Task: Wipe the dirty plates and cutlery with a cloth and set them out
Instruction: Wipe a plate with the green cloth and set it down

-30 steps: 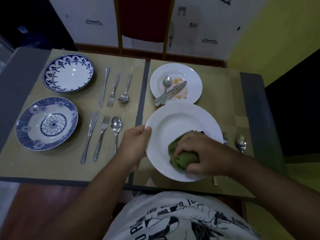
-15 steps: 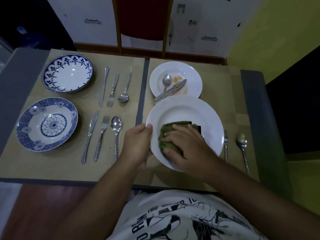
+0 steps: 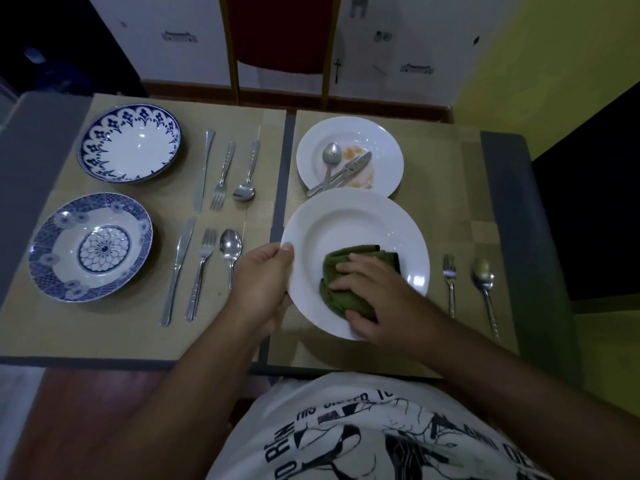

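A large white plate (image 3: pixel 349 223) is held just above the right placemat. My left hand (image 3: pixel 263 285) grips its left rim, thumb on top. My right hand (image 3: pixel 374 292) presses a folded green cloth (image 3: pixel 346 296) onto the plate's lower right part. Behind it sits a smaller white plate (image 3: pixel 384 150) with orange smears, carrying a spoon (image 3: pixel 330 157) and other cutlery (image 3: pixel 349 168). Right of the big plate lie a fork (image 3: pixel 450 282) and a smeared spoon (image 3: pixel 485 282).
On the left placemat (image 3: pixel 104 327) stand two blue-patterned bowls (image 3: pixel 130 143) (image 3: pixel 91 247), each with a knife, fork and spoon laid beside it (image 3: pixel 225 171) (image 3: pixel 204 271). A red chair (image 3: pixel 280 32) stands beyond the table. The table's near edge is close to my body.
The plate has been lifted and shifted away from me, hiding part of the dirty plate's near rim. My right hand and the cloth moved from the plate's left toward its lower right.
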{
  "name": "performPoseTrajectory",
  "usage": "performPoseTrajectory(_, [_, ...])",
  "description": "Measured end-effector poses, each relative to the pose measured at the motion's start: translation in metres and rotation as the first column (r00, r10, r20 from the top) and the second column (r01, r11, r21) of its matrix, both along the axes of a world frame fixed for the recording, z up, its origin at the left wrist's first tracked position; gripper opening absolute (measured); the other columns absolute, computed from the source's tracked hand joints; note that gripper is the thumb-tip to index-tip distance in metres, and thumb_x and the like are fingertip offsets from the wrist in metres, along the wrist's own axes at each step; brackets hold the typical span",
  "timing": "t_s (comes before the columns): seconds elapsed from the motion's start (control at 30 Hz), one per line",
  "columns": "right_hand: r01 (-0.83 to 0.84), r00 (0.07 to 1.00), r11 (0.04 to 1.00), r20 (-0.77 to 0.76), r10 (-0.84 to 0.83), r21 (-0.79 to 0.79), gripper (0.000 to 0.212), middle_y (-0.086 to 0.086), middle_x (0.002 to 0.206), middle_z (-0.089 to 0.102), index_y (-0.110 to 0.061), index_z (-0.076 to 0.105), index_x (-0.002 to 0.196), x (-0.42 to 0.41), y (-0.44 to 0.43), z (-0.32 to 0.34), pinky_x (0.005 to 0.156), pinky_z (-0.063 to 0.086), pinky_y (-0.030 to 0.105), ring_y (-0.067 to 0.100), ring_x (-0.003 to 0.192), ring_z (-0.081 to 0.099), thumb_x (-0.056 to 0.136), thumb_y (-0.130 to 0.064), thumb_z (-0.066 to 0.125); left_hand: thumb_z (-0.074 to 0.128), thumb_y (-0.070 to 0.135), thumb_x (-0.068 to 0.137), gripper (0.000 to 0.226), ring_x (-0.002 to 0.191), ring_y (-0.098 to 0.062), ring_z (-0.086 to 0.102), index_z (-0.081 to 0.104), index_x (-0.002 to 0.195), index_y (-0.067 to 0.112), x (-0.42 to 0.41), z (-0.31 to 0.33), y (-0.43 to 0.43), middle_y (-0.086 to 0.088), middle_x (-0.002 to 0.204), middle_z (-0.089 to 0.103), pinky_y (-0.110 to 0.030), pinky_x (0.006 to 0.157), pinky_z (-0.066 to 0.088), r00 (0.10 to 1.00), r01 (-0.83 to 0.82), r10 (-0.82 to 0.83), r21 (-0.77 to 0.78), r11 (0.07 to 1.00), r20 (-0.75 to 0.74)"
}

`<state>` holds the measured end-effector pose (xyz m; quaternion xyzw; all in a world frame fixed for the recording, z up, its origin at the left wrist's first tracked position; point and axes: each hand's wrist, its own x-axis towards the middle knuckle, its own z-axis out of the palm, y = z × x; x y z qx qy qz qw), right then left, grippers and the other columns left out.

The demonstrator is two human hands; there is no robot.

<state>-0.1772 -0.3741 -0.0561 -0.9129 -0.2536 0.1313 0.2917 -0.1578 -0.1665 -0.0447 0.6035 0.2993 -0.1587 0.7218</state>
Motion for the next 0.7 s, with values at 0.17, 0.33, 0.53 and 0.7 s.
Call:
performPoseTrajectory(0.17, [0.056, 0.997, 0.989, 0.056, -0.048, -0.139, 0.050, -0.020, 0.140, 0.045, -0.040, 0.048, 0.130, -0.007, -0.014, 0.000, 0.119, 0.001, 0.054, 0.007, 0.143, 0.020, 0.080, -0.041, 0.054, 0.054, 0.024, 0.104, 0.025, 0.074, -0.022, 0.074, 0.076, 0.102, 0.014, 0.003, 0.000, 0.000, -0.009, 0.089, 0.078, -0.028, 0.055, 0.056, 1.000, 0.011, -0.011, 0.013, 1.000, -0.004])
performPoseTrajectory(0.33, [-0.074, 0.997, 0.997, -0.018, 0.074, -0.022, 0.059, -0.007, 0.151, 0.037, -0.030, 0.040, 0.142, 0.002, 0.012, -0.004, 0.119, 0.009, 0.051, 0.015, 0.145, 0.020, 0.087, -0.039, 0.059, 0.052, 0.022, 0.105, 0.027, 0.074, -0.024, 0.074, 0.076, 0.100, 0.010, -0.004, -0.005, -0.009, -0.014, 0.089, 0.078, -0.030, 0.056, 0.056, 0.995, 0.102, -0.102, 0.020, 0.995, 0.009])
performPoseTrajectory(0.53, [0.346, 0.919, 0.904, 0.288, -0.271, -0.253, 0.056, -0.008, 0.149, 0.039, -0.031, 0.046, 0.136, 0.048, -0.004, 0.009, 0.113, 0.020, 0.044, 0.019, 0.134, 0.034, 0.084, -0.048, 0.057, 0.052, 0.016, 0.104, 0.025, 0.075, -0.024, 0.069, 0.075, 0.098, 0.008, -0.009, -0.004, -0.012, -0.014, 0.090, 0.077, -0.030, 0.058, 0.053, 0.998, 0.020, -0.022, 0.024, 1.000, 0.067])
performPoseTrajectory(0.7, [0.399, 0.910, 0.903, 0.183, -0.371, -0.156, 0.063, 0.005, 0.150, 0.038, -0.019, 0.046, 0.138, 0.008, -0.012, -0.002, 0.117, 0.013, 0.051, 0.026, 0.138, 0.032, 0.076, -0.027, 0.061, 0.052, 0.016, 0.104, 0.024, 0.077, -0.028, 0.070, 0.076, 0.102, 0.013, -0.010, -0.003, -0.016, -0.021, 0.094, 0.075, -0.034, 0.060, 0.058, 0.989, 0.078, -0.084, 0.047, 0.996, 0.122])
